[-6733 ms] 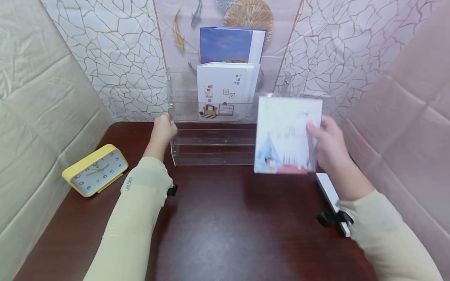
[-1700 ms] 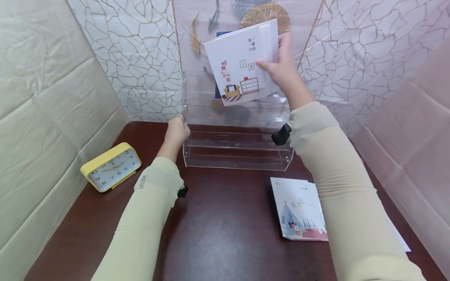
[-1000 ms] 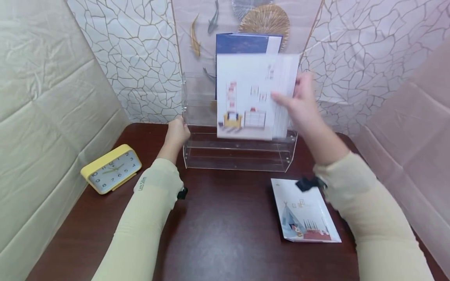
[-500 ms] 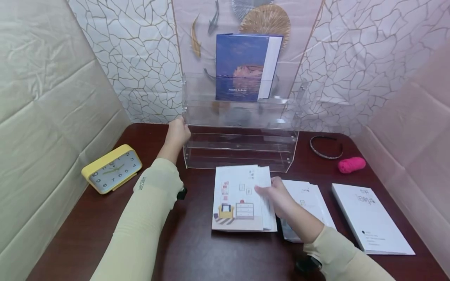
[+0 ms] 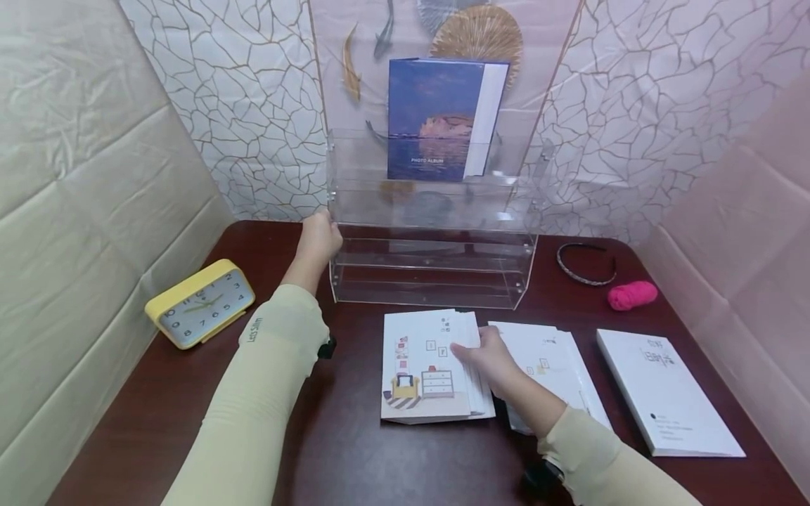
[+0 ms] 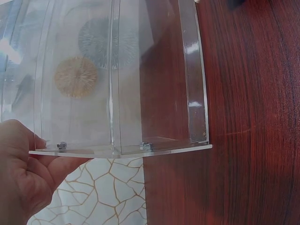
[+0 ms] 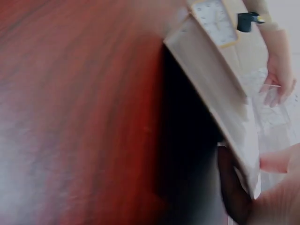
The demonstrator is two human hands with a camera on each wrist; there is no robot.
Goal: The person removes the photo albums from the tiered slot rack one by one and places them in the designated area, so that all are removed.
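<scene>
My left hand [image 5: 319, 235] grips the left side panel of a clear acrylic tiered rack [image 5: 436, 284]; the left wrist view shows the thumb and fingers [image 6: 61, 168] around the panel's edge. In front of the rack, my right hand [image 5: 496, 358] pinches the right edge of a white book [image 5: 424, 393] printed with a yellow armchair and a dresser. Its thumb lies on the cover, with fingers beneath. In the right wrist view the book [image 7: 215, 79] is tilted over the table, a dark shadow below it. A blue photo album [image 5: 436, 119] stands upright on the rack's upper tier.
Right of the held book lies a white book with a tent print [image 5: 550, 351], partly behind my right hand. Farther right are another white book [image 5: 671, 400], a pink yarn bundle [image 5: 633, 296] and a headband [image 5: 585, 281]. A yellow clock [image 5: 202, 302] stands at left.
The right hand laid the tent book on the table at right, then took the armchair book off the rack and brought it down in front. The left hand keeps its grip on the rack.
</scene>
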